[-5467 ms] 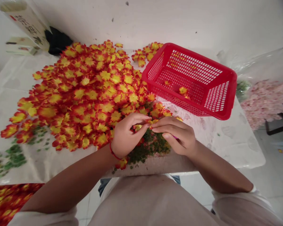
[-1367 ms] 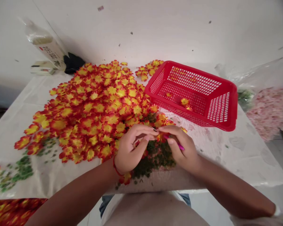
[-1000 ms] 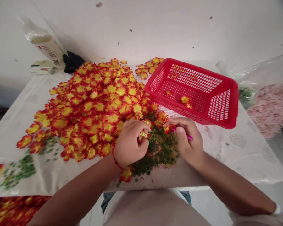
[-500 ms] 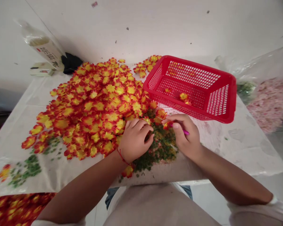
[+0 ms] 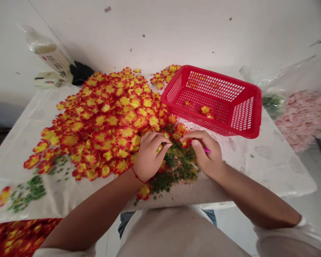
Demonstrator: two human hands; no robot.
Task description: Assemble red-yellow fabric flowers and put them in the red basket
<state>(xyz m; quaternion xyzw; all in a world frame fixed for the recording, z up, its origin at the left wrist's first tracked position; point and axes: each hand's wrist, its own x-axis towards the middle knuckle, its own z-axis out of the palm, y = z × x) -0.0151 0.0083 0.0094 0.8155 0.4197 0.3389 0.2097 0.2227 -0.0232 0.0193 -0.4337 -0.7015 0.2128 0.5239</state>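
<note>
My right hand (image 5: 210, 151) is closed round a needle tool with a purple handle (image 5: 206, 150). Its thin metal shaft points left, and a red-and-yellow fabric flower (image 5: 186, 143) sits by the fingers there. Just left of the needle tip, my left hand (image 5: 152, 153) has thumb and forefinger pinched together; whatever is between them is too small to make out. Beneath both hands spreads a heap of small green leaf-like pieces (image 5: 173, 167). A large pile of red-edged yellow fabric flowers (image 5: 104, 125) reaches up to my left hand.
A red plastic basket (image 5: 253, 132) with a few flowers inside stands behind my right hand. At the back left are a bottle (image 5: 46, 53), a small box (image 5: 46, 79) and something black (image 5: 80, 73). Pink flowers (image 5: 305, 114) in clear plastic lie beyond the table's right side.
My left thumb and forefinger have come together into a pinch and lie closer to the needle tip. My right hand, still on the tool, has shifted slightly left in view.
</note>
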